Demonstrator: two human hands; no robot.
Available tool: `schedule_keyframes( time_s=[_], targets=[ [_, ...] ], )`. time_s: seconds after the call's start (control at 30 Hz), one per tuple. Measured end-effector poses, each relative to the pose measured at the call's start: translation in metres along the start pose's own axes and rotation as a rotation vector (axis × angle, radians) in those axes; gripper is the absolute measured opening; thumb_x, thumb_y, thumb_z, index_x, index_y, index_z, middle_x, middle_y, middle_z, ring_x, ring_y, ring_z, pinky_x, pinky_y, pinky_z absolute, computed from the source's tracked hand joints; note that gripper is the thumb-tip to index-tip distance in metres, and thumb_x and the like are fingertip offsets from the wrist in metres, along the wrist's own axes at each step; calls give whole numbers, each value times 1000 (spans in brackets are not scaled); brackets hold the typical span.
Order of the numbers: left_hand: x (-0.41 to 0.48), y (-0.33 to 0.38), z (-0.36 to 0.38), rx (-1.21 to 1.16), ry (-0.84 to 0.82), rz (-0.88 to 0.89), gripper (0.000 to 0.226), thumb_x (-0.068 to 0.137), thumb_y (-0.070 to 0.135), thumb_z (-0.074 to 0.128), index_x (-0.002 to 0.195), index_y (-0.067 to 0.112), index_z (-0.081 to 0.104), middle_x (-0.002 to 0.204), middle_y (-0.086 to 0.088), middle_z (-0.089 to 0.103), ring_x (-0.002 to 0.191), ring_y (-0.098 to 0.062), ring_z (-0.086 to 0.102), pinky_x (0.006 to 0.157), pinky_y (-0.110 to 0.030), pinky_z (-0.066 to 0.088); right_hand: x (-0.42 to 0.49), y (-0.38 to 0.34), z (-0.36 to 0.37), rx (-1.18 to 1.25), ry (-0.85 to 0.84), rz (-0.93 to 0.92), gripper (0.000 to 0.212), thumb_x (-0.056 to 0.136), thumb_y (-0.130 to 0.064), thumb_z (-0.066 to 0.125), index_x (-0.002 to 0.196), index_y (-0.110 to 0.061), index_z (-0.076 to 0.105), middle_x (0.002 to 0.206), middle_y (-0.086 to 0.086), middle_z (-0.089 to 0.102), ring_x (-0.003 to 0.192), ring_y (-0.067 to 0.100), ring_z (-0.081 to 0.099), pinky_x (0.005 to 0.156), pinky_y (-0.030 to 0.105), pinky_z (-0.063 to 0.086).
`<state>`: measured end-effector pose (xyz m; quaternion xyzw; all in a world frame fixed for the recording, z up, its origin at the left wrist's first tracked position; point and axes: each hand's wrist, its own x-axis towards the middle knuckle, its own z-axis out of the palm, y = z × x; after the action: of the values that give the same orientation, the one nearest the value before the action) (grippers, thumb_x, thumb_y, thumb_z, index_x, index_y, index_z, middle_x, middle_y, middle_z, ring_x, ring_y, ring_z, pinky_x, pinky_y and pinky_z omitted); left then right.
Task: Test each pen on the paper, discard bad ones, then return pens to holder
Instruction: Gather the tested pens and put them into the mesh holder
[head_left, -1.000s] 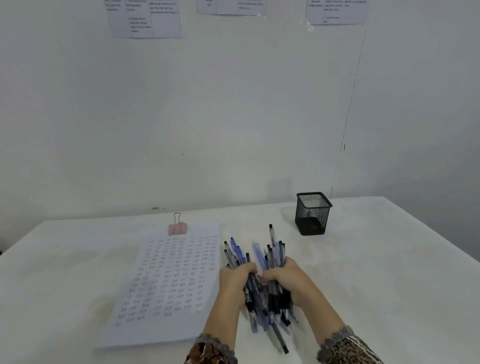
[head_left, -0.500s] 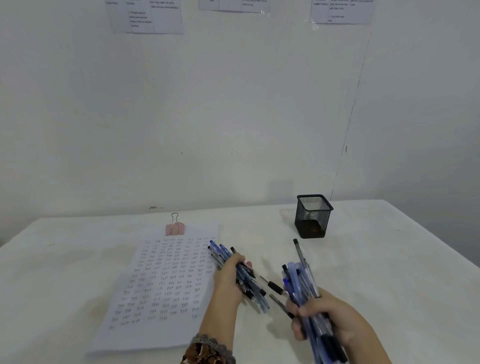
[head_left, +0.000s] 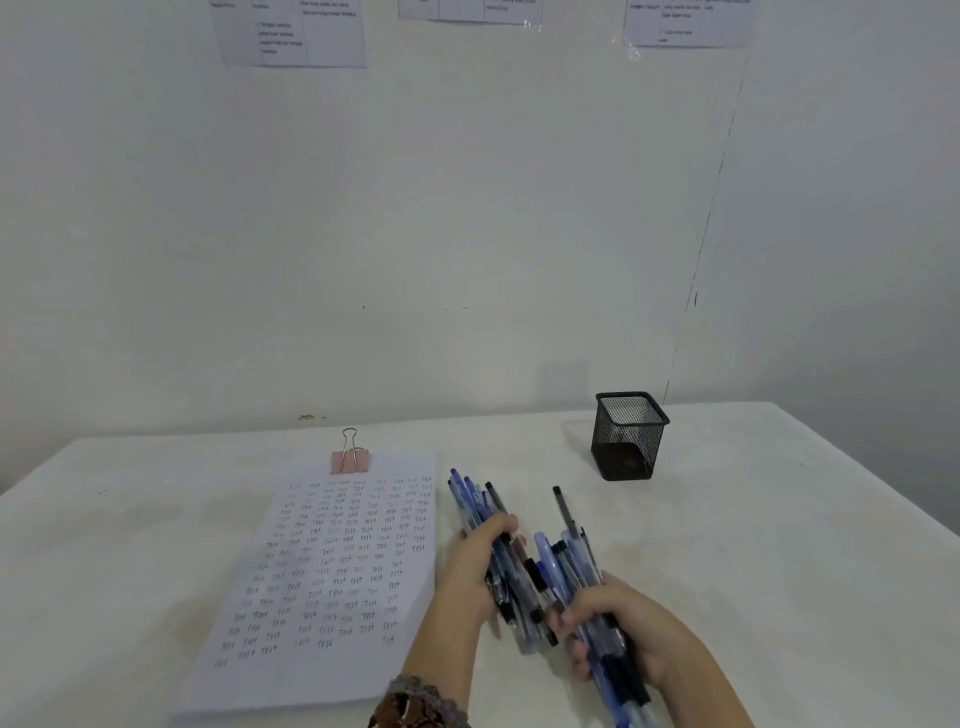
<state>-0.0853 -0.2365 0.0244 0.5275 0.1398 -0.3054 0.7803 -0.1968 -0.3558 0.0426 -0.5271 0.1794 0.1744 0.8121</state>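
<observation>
My left hand (head_left: 475, 566) grips a bundle of blue and black pens (head_left: 480, 506) beside the right edge of the paper (head_left: 332, 577). My right hand (head_left: 618, 621) grips a second bundle of pens (head_left: 563, 545) close to the front of the table, and the two bundles almost touch. The paper is covered with rows of small written test marks and carries a pink binder clip (head_left: 350, 460) at its top. An empty black mesh pen holder (head_left: 627, 435) stands upright beyond my right hand.
The white table (head_left: 779, 519) reaches back to a white wall (head_left: 467, 234) with several printed sheets (head_left: 291, 34) taped high up. The table's right edge runs diagonally at the far right.
One second ago both hands clasped one bundle together. They split it into two bundles and drew apart; now the right hand's bundle has come back close to the left's.
</observation>
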Motion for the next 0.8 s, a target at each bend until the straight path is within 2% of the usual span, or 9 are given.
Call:
schedule_keyframes(
  time_s=[0.07,0.13,0.23,0.3,0.37,0.43,0.53,0.67,0.8],
  targets=[
    [-1,3,1,-50,0,72,11,73,2,67,83,3,63,67,-9,62,58,-22,60,52,-28,50,-1,-4,-5,13,10,-17,46,41,-1,66,84,-1,50,60,14,50,38,21,45,40,23,40],
    [-2,7,4,-78,5,160,13,77,-4,63,89,0,61,69,-9,62,56,-23,64,50,-27,51,2,-9,-12,62,72,-148,49,39,-2,69,84,-2,50,60,11,50,39,20,45,39,25,40],
    [-4,12,10,-43,23,312,27,75,-8,61,100,-1,55,74,-11,61,58,-26,63,54,-31,51,15,-19,-14,58,271,-487,42,52,-4,70,89,3,52,65,10,54,44,20,50,44,28,44],
    [-8,15,15,74,41,456,37,67,-7,65,100,4,53,77,-14,60,59,-23,60,56,-32,52,25,-24,-11,-10,396,-657,41,60,-5,71,94,7,52,67,10,57,49,19,55,49,25,47],
    [-15,16,21,219,56,604,40,62,-6,67,94,12,51,76,-11,59,59,-15,57,55,-23,51,35,-25,-8,-107,494,-762,31,73,4,71,97,9,53,70,9,62,55,16,60,54,23,51],
    [-17,13,25,306,39,696,40,65,-5,69,93,17,51,77,-5,60,59,-7,58,55,-16,50,42,-23,-6,-201,562,-805,21,77,9,68,95,9,57,72,9,66,61,16,65,60,25,54],
    [-16,4,25,379,0,754,44,67,3,74,100,22,53,85,0,65,72,-5,65,63,-19,53,47,-12,-1,-253,578,-820,14,76,6,70,89,7,64,69,10,68,64,15,66,61,24,53],
    [-15,-6,23,404,-14,796,55,69,1,72,113,25,51,91,7,67,84,-5,66,71,-19,54,44,-5,6,-172,494,-820,7,80,15,61,85,10,61,57,2,64,58,10,64,57,19,50],
    [-18,-10,21,376,-27,786,59,69,-6,66,116,24,49,89,6,67,82,-7,66,65,-17,53,42,-9,2,-199,427,-761,15,80,17,59,74,4,61,60,9,62,61,15,63,61,24,51]
  ],
)
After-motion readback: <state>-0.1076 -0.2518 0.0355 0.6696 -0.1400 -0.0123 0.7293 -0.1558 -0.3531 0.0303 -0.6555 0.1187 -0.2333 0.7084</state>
